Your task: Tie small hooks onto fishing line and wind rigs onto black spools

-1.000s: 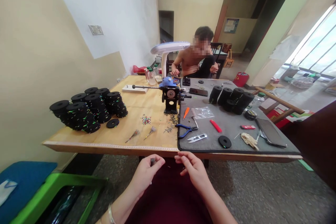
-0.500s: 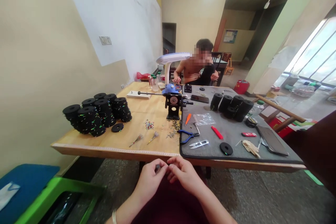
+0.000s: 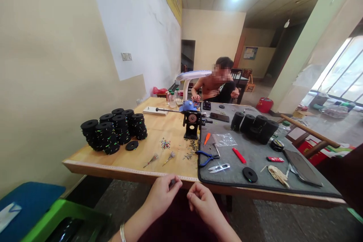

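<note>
My left hand (image 3: 166, 193) is just in front of the table's near edge, fingers curled and thumb pressed to the forefinger. A small dark bit shows in its grip, too small to name. To its right, a short gap away, my right hand (image 3: 202, 199) is closed in a pinch; what its fingertips hold, if anything, is hidden. Beyond the hands lie two small bundles of thin stems (image 3: 169, 158), a scatter of coloured beads (image 3: 165, 143) and small dark pieces (image 3: 192, 146). Blue-handled pliers (image 3: 208, 158) and thread snips (image 3: 219, 168) rest on the grey mat (image 3: 231, 179).
Stacks of black foam spools (image 3: 106, 136) stand at left, more spools (image 3: 252, 126) at right. A black hand-crank winder (image 3: 191, 124) and a lamp (image 3: 187, 90) stand mid-table. A red marker-like stick (image 3: 239, 155) lies on the mat. Another person (image 3: 212, 85) sits across the table.
My hands have drawn apart from fingertips meeting to a small gap. The camera view has tilted up and shifted a little, so the table appears lower.
</note>
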Action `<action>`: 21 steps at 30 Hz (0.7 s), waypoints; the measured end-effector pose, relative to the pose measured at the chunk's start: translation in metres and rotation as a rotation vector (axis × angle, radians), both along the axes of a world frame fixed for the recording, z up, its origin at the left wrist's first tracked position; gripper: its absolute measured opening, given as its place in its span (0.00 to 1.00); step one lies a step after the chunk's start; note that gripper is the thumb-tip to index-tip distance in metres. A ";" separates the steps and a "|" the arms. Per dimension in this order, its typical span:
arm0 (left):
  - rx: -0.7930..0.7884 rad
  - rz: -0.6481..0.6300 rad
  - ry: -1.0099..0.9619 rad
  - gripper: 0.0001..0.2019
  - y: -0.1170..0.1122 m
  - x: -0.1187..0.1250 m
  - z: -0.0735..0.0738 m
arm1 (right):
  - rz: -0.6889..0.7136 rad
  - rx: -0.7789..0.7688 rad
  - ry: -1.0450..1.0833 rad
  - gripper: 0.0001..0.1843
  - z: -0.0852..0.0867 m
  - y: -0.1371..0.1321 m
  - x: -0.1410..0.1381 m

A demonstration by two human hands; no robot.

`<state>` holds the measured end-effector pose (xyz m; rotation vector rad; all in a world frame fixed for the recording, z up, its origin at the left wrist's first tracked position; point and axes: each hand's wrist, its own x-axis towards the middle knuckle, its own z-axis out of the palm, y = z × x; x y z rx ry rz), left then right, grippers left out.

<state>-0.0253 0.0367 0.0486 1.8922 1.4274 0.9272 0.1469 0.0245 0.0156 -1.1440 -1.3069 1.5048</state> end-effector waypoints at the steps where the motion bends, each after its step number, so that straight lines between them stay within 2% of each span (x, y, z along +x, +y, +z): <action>1: 0.025 0.012 0.032 0.11 0.006 -0.003 0.002 | -0.019 -0.025 0.026 0.15 0.001 0.000 0.002; 4: 0.067 0.054 0.238 0.09 0.025 -0.009 0.007 | -0.082 -0.085 0.094 0.19 0.005 0.001 0.010; 6: 0.047 0.060 0.409 0.08 0.038 -0.010 0.008 | -0.104 -0.088 0.123 0.20 0.008 0.001 0.015; 8: 0.026 0.060 0.490 0.08 0.049 -0.008 0.006 | -0.121 -0.066 0.136 0.21 0.011 0.001 0.018; 13: 0.033 0.072 0.516 0.18 0.069 -0.003 -0.006 | -0.162 -0.052 0.161 0.24 0.013 -0.001 0.016; 17: 0.066 0.077 0.490 0.25 0.075 -0.005 -0.014 | -0.180 -0.074 0.178 0.26 0.008 -0.002 0.013; 21: 0.111 0.092 0.452 0.26 0.075 -0.011 -0.012 | -0.190 -0.094 0.205 0.27 -0.001 -0.001 0.011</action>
